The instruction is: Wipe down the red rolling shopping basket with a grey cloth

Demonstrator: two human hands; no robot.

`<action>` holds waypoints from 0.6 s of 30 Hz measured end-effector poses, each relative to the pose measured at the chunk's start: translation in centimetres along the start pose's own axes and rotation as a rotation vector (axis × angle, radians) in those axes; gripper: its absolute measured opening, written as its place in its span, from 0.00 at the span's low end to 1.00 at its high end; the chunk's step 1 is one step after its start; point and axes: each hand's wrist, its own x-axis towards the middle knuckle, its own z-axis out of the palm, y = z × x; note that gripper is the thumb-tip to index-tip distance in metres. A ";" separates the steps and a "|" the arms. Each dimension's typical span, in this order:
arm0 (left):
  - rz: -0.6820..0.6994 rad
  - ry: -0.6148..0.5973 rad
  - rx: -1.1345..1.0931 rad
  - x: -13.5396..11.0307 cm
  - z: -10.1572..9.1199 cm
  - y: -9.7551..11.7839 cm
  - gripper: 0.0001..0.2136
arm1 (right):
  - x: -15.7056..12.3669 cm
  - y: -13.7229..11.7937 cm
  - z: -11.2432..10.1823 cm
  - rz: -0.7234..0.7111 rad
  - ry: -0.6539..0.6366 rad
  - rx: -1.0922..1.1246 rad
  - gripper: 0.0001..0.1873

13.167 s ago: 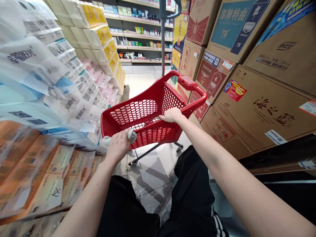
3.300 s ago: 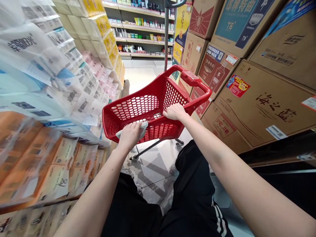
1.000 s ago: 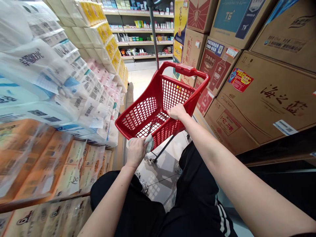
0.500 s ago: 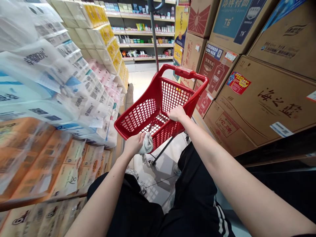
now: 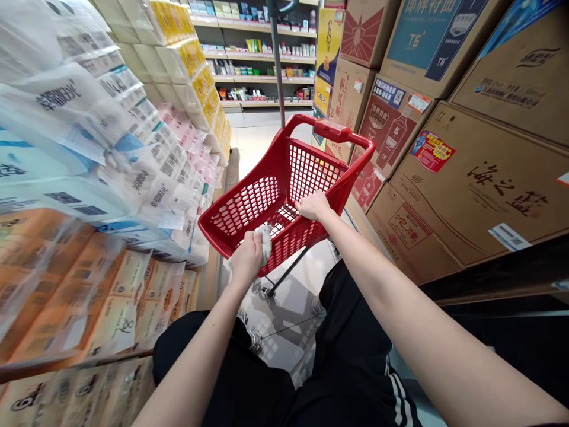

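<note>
A red plastic shopping cart basket (image 5: 267,196) on a wheeled frame stands tilted in a shop aisle in front of me. My left hand (image 5: 247,258) is closed round a crumpled white cloth (image 5: 265,242) and presses it against the basket's near rim. My right hand (image 5: 313,205) grips the same rim further right, fingers curled over the edge. The basket holds nothing that I can see. Its red handle (image 5: 334,131) is at the far end.
Stacked packs of tissue paper (image 5: 89,178) fill the left side. Large cardboard boxes (image 5: 466,178) are piled on the right. A grey pole (image 5: 277,59) rises beyond the cart. Shelves of small goods (image 5: 262,53) stand at the aisle's end. The tiled floor (image 5: 284,320) shows below.
My left hand with the cloth has moved up from under the basket's near corner onto its near rim. My right hand has kept its grip on the rim.
</note>
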 end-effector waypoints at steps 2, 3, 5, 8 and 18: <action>0.098 0.064 0.159 -1.5 0.6 1.6 0.23 | 0.0 -0.3 -0.1 -0.006 0.000 -0.007 0.32; 0.181 0.090 0.222 -2.2 0.9 2.2 0.22 | 0.1 -0.5 -0.1 -0.007 0.001 -0.010 0.32; 0.319 0.142 0.320 -3.1 1.5 3.1 0.19 | 0.1 -0.7 -0.2 -0.005 0.005 -0.014 0.32; 0.358 0.169 0.397 -3.5 1.8 3.2 0.20 | 0.0 -1.1 -0.2 -0.012 0.018 -0.014 0.32; -0.026 -0.030 0.139 -0.4 -0.7 1.6 0.22 | -1.0 -2.3 -1.0 -0.025 -0.007 0.006 0.35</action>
